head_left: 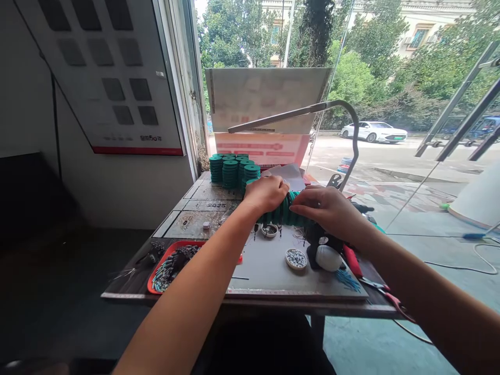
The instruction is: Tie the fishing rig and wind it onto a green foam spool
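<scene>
A row of thin green spools point(278, 214) stands on edge across the middle of the work table. My left hand point(266, 191) lies over its left part, fingers curled down onto the spools; their tips are partly hidden. At the row's right end, my right hand point(328, 209) has thumb and fingers drawn close together beside the spools. Whatever lies in that pinch is too small to make out. Below the row are a small dish of dark pieces point(269, 230) and a round dish of grey beads point(296, 259).
Stacks of green spools point(230, 174) stand at the back left. A red tray point(153, 286) of fishing tackle pieces sits front left. On the right lie red-handled pliers point(352, 261), scissors point(398, 303), a white ball-like object point(328, 258) and a curved lamp arm point(355, 136).
</scene>
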The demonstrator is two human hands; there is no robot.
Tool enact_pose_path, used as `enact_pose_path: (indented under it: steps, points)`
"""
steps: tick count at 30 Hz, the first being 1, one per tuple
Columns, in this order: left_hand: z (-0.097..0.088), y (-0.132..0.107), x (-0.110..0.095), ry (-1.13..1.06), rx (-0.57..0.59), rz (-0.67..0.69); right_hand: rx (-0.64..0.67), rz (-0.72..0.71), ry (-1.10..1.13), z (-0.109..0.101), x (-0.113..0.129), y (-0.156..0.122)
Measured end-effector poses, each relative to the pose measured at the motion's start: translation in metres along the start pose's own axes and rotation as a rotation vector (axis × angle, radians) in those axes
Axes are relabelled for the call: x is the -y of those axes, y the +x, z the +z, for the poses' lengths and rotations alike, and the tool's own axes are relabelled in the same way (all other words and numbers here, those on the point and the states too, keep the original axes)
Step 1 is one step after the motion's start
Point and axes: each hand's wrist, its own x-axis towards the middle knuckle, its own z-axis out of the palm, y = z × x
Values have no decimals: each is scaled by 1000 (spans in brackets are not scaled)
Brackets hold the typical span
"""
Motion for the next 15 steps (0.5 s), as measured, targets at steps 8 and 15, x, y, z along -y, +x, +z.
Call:
enact_pose_path:
  steps: [8, 15]
  points:
    - [-2, 7, 0, -23, 44, 8, 187, -32, 44, -13, -7, 7]
    - [-3, 7, -1, -19, 56, -3, 197, -50, 53, -13, -9, 6]
